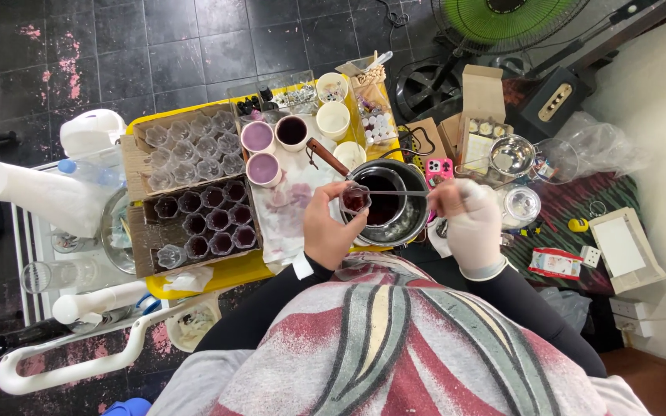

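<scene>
Your left hand (331,228) gripped a small clear cup (355,199) holding dark red liquid, and it hung over the near-left rim of the steel pot (410,223). Your right hand (468,223), in a white glove, was closed around the end of a thin metal ladle handle (402,193) that reached across the pot to the cup. The pot held the same dark liquid and stood at the right edge of the yellow surface (229,271). A wooden-handled tool (327,157) lay slanted just beyond the pot. Left of the pot sat a stained white cloth (290,204), and further left a cardboard tray (142,239) carried rows of small cups, the nearer rows filled dark, the farther rows clear. Beyond the cloth stood three mugs (258,137), two with pale purple liquid and one dark. Right of the pot, a steel bowl (509,155) rested among boxes on the floor.
</scene>
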